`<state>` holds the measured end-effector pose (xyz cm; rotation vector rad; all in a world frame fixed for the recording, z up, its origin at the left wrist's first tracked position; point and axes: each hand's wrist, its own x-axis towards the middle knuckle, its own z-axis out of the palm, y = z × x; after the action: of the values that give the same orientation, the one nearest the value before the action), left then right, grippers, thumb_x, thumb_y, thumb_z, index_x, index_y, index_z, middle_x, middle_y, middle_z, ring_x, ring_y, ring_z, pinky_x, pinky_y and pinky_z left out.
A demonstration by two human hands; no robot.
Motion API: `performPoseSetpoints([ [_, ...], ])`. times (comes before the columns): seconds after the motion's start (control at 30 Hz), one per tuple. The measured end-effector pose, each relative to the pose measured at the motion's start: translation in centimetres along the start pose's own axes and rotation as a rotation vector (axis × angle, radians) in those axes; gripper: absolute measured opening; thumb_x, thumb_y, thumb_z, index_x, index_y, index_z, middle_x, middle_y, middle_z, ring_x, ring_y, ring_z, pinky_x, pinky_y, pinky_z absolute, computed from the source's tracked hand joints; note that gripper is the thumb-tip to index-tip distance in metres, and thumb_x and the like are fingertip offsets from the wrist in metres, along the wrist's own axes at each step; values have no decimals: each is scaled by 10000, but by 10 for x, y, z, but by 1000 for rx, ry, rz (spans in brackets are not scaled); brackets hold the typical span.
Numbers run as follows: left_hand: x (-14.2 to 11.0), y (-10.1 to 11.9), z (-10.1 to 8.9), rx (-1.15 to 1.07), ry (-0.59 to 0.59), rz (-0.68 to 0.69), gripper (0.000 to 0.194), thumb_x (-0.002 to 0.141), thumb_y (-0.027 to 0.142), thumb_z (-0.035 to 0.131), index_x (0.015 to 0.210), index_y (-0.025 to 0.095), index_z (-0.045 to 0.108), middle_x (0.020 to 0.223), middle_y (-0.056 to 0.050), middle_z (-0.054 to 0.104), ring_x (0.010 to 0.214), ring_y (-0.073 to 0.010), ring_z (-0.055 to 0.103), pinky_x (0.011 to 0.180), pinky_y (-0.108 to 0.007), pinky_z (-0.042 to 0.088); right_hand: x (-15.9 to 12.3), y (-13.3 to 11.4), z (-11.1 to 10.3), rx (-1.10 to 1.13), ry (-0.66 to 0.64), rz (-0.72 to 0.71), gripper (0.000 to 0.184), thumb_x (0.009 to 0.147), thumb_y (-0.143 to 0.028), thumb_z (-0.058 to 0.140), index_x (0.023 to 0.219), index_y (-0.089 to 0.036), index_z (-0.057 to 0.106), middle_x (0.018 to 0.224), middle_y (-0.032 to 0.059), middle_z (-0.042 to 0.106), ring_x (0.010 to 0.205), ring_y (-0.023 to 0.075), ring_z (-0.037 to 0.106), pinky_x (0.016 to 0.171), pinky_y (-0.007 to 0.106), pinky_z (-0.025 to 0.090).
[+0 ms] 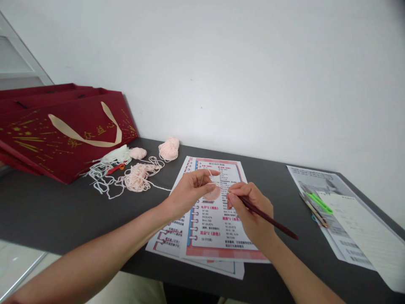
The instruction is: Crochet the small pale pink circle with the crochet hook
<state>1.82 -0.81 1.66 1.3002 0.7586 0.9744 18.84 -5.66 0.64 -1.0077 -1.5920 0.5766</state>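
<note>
My left hand (194, 188) is closed, pinching a small round pale pink crochet piece (211, 193), with a strand of yarn (160, 187) leading to it from the left. In my right hand (251, 205) is a crochet hook with a dark red handle (268, 218), its thin tip pointing at the piece. The fingertips of both hands face each other, slightly apart. Beneath them lie printed pattern sheets (218, 249), partly covered by my hands. The strand runs back to a loose tangle of pale pink yarn (137, 176).
Dark red gift bags (91, 109) stand at the left by the wall. Near them are white yarn (115, 155), pink balls (169, 148) and an orange-red tool (116, 168). To the right, papers (357, 223) carry a bright green cutter (320, 203) and slim tools.
</note>
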Motion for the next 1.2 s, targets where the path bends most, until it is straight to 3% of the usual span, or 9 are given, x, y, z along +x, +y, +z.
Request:
performPoseSetpoints([
  [0.13,-2,-2,2,98,47,42,334,778,264,653,1087,139,632,639,52,478,615,-94,459,626,-246,368,-4,-1,3,-127,13,-64,127,849,-119,546,813,-236,514,796,-32,608,531,76,558,478,205,437],
  [0.3,-3,-5,3,252,94,97,313,809,244,619,1109,154,642,674,18,537,740,-144,552,755,-286,416,-10,4,10,-198,18,-204,157,841,-86,537,870,-239,516,867,-6,617,700,113,614,603,230,481],
  [0.5,-5,-4,2,442,125,165,303,828,240,603,1121,181,656,684,-1,612,821,-183,609,829,-313,426,-3,5,10,103,24,90,99,877,-160,546,815,-231,515,680,-46,575,521,91,564,515,221,468],
  [0.6,-5,-4,1,459,139,167,318,829,242,603,1138,183,650,686,0,620,819,-185,620,832,-315,435,-1,5,10,163,24,94,106,887,-151,529,815,-227,508,683,-44,577,524,93,579,526,223,488],
  [0.77,-7,-6,6,478,116,182,282,829,219,600,1098,181,674,689,-5,643,812,-183,631,850,-320,444,-8,11,13,-195,-57,-280,172,855,-57,520,908,-221,523,917,32,619,752,130,630,671,253,520],
  [0.87,-8,-7,9,419,92,176,300,821,216,609,1114,175,663,685,2,640,776,-164,623,860,-324,442,-8,13,12,-303,-119,-395,205,856,-30,494,954,-209,508,932,58,606,836,155,623,717,274,525],
  [1.03,-3,-6,5,-26,-4,-91,432,752,233,696,1165,148,602,688,19,635,650,-114,596,714,-274,458,4,18,1,-330,-184,-508,191,868,-33,481,961,-198,512,921,73,597,814,160,604,670,285,529],
  [1.13,0,-6,3,-229,-54,-237,412,709,194,730,1102,128,623,673,20,634,620,-94,589,694,-249,442,10,22,-3,-387,-275,-626,185,881,-49,466,980,-198,513,926,82,605,810,176,582,662,318,529],
  [1.2,1,-7,3,-284,-46,-267,374,701,186,733,1057,118,642,652,25,615,611,-84,576,693,-240,431,9,23,-1,-485,-270,-700,174,881,-51,461,977,-186,514,915,95,611,786,188,565,647,334,526],
])
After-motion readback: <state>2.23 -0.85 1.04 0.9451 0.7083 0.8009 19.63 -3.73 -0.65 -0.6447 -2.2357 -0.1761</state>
